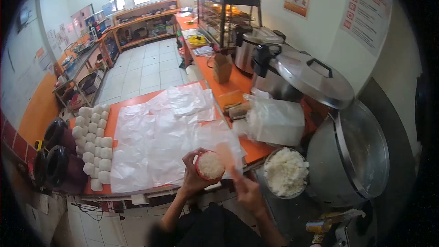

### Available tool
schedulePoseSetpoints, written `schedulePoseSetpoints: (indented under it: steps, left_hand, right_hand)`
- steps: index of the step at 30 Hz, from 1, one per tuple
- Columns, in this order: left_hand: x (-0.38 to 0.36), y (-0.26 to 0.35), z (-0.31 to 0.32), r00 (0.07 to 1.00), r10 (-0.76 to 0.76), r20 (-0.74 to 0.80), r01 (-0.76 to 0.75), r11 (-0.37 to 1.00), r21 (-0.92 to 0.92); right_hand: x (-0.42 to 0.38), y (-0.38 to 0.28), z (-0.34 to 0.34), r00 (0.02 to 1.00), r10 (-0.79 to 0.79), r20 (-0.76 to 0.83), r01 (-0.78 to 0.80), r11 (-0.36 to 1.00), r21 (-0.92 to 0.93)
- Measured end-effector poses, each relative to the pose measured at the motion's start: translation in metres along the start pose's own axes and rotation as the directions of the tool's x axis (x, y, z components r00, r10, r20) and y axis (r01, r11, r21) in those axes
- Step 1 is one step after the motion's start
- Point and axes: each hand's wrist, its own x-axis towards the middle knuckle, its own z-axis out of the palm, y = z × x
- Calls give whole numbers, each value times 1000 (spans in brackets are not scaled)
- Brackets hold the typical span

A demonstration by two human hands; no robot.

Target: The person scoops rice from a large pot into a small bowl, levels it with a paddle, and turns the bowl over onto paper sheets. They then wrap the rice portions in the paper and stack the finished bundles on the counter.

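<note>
My left hand (194,177) is closed around a small red cup (198,169) filled with white rice (211,165). Beside it, my right hand (249,194) grips a pale orange rice paddle (226,156), whose blade is blurred at the cup's right side. Thin clear plastic sheets (155,132) lie spread and overlapping over the orange table just beyond both hands. To the right of my right hand, a round metal bowl (270,187) holds a heap of loose white rice (287,171).
Several white rounded bundles (93,151) stand in rows at the table's left, by dark containers (64,164). A large metal pot (347,155) is at right. Beyond it are rice cookers (274,77) with a raised lid (315,75), a plastic bag (276,121) and a display case (224,18).
</note>
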Motion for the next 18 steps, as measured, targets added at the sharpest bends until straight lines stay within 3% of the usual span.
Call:
schedulePoseSetpoints:
  steps: [2, 3, 5, 7, 8, 11, 12, 15, 16, 18]
  left_hand:
    - [1, -5, -35, 996, 20, 92, -18, 1000, -25]
    - [-1, -8, -51, 990, 27, 139, -21, 999, -41]
    - [-7, -18, -76, 985, 30, 167, -26, 999, -25]
    - [-6, -19, -105, 979, -2, 205, -18, 995, 99]
    - [-7, -22, -118, 982, -12, 186, -7, 995, 101]
    - [-18, -34, -149, 991, -65, 114, 52, 992, 114]
    - [-22, -38, -157, 993, -89, 73, 80, 989, 122]
    - [-29, -52, -179, 990, -116, -84, 126, 985, 119]
    - [-32, -56, -186, 983, -118, -139, 134, 984, 114]
    - [-38, -59, -198, 966, -158, -203, 192, 969, 156]
  right_hand:
    - [26, 7, 8, 982, 112, 153, -143, 968, 208]
    - [42, 28, 10, 942, 132, 309, -206, 953, 221]
    - [65, 37, 20, 801, 199, 564, -419, 859, 293]
    - [93, 26, 37, 608, 223, 762, -681, 641, 355]
    - [101, 9, 41, 565, 245, 788, -647, 724, 239]
    - [104, -10, 74, 660, 162, 733, -292, 955, 51]
    - [98, -29, 88, 758, 51, 650, -143, 986, 89]
    - [79, -38, 128, 826, -142, 545, 85, 988, 129]
    - [76, -53, 135, 755, 80, 651, 12, 991, -135]
    - [69, -57, 164, 782, -41, 622, 132, 986, -101]
